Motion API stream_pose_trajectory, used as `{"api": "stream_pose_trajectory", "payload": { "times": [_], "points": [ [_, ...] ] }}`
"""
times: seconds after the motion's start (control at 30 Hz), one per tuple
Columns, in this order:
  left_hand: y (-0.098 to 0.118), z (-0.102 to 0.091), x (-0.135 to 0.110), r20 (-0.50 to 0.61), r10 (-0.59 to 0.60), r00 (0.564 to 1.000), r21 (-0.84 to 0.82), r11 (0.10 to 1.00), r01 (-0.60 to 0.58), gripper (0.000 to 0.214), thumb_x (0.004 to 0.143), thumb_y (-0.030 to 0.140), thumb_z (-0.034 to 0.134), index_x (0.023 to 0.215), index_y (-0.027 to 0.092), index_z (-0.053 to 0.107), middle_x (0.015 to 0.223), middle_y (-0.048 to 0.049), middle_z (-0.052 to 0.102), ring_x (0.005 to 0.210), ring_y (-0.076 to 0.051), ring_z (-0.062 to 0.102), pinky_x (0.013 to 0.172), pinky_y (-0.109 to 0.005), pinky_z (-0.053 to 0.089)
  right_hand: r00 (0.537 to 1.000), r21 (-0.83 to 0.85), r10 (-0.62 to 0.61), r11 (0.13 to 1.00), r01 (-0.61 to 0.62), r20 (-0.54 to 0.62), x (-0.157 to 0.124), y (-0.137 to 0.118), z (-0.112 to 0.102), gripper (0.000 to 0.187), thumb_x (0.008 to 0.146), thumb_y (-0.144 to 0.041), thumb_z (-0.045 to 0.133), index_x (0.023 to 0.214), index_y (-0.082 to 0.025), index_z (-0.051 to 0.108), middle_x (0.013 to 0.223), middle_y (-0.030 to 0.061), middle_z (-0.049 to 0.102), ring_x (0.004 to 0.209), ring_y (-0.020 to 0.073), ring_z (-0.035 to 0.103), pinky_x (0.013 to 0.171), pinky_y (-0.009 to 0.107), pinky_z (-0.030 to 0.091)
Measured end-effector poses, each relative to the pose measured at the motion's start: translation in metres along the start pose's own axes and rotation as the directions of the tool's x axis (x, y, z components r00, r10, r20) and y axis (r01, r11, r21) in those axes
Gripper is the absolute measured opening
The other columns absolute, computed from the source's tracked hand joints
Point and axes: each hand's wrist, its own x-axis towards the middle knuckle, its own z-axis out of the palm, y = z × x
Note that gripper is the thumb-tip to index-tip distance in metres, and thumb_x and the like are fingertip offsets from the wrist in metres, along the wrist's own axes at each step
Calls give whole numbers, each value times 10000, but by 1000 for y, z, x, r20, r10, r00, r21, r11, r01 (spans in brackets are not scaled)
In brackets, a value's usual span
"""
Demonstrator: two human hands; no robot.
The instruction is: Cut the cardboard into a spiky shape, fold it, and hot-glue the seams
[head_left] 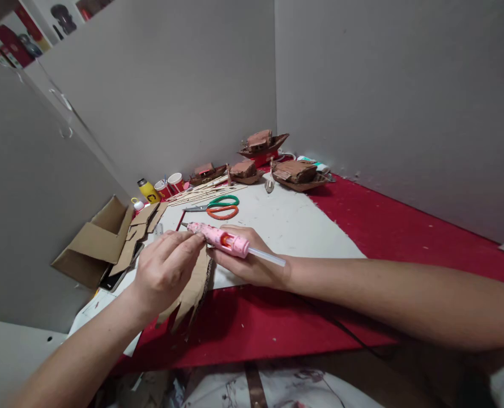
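Note:
A pink hot glue gun (pixel 224 240) with a clear glue stick jutting from its back end is in my right hand (pixel 256 258), whose fingers wrap round it from behind and below. Its nozzle points to the left. My left hand (pixel 162 269) is closed in a pinch, fingertips against the front part of the gun; what they grip is hidden. Beneath my left hand is a curved cardboard piece (pixel 199 283) with jagged cuts at its near end, partly over the table's edge. Scissors (pixel 224 200) with one green and one orange handle lie just beyond the gun.
Several brown model boats (pixel 298 173) stand at the back. Thin wooden sticks (pixel 205 191), paper cups (pixel 175 181) and a yellow bottle (pixel 149 191) are at the back left. An open cardboard box (pixel 94 243) sits left. White paper (pixel 320 226) covers part of the red tabletop (pixel 375 221).

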Motion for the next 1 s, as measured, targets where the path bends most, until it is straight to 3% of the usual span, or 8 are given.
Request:
{"api": "stream_pose_trajectory", "payload": {
  "times": [0.17, 0.27, 0.43, 0.63, 0.83, 1.0],
  "points": [
    [-6, 4, -9, 65, 74, 995, -29, 997, -72, 300, 829, 4, 574, 1106, 115, 599, 913, -118, 722, 830, -192, 672, 785, -313, 539, 1000, -64, -4, 998, 5, 10, -5, 7, 4, 171, 821, -169, 524, 690, -214, 425, 669, -15, 470, 604, 135, 449, 619, 267, 413],
    [-13, 14, -11, 102, 124, 987, -25, 992, -122, 299, 829, 5, 544, 1112, 94, 586, 917, -137, 712, 842, -208, 664, 782, -331, 538, 998, -52, 63, 997, -63, 14, -5, 11, 5, 154, 815, -172, 519, 694, -209, 431, 682, -8, 480, 625, 139, 461, 636, 272, 415],
    [-22, 28, -8, 67, 152, 986, 39, 987, -155, 275, 825, 8, 557, 1079, 114, 575, 856, -109, 706, 781, -195, 656, 749, -315, 534, 974, 112, 225, 968, -226, 28, -2, 10, 3, 141, 809, -180, 508, 687, -204, 442, 648, -27, 460, 594, 126, 440, 581, 253, 399],
    [-20, 31, -14, -25, 38, 999, -62, 997, -39, 239, 828, 19, 572, 1029, 148, 581, 830, -88, 680, 760, -183, 633, 736, -302, 526, 954, 172, 290, 939, -298, 70, -2, 2, 5, 113, 824, -194, 536, 721, -182, 580, 654, -33, 557, 608, 131, 502, 587, 241, 436],
    [-12, 26, -24, -143, -75, 987, -104, 993, 60, 208, 830, 11, 565, 979, 156, 567, 810, -67, 654, 739, -159, 619, 689, -274, 534, 967, 150, 227, 958, -243, 116, -2, -6, 6, 155, 864, -264, 566, 907, -208, 703, 833, -1, 709, 783, 190, 631, 773, 295, 527],
    [-12, 26, -31, -204, -126, 971, -141, 985, 99, 245, 811, -12, 569, 982, 164, 563, 800, -48, 636, 729, -150, 607, 678, -273, 529, 964, 188, 218, 951, -245, 153, 2, -16, 4, 239, 876, -276, 555, 1057, -236, 706, 1007, 7, 730, 938, 211, 661, 896, 315, 513]
  ]
}}
